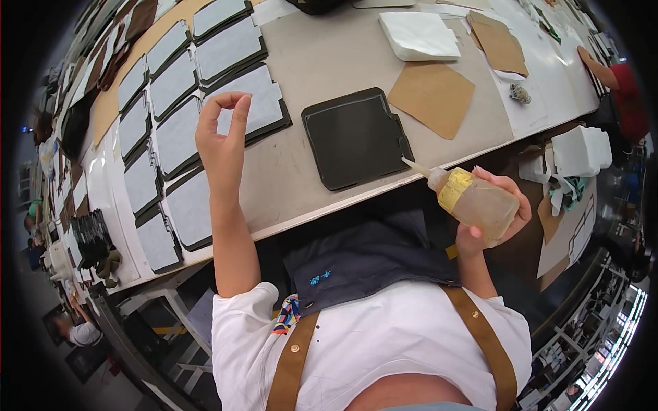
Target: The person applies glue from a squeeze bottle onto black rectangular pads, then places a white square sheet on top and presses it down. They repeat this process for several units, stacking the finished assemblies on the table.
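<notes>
My right hand is wrapped round a clear squeeze bottle with a yellow band and a pale, thin nozzle. The bottle is tilted, its tip at the lower right edge of a black, roughly square panel; whether it touches cannot be made out. A thin glossy line runs along parts of the panel's border. Raised over the table to the left of that panel, my left hand has thumb and forefinger pinched together, with nothing visible between them. Behind it lie rows of pale grey panels with black edges.
A tan card sheet lies beyond the black panel, with a stack of white sheets behind it. Past my right hand, white material is piled below the table edge. Another person's arm reaches onto the table at the far right.
</notes>
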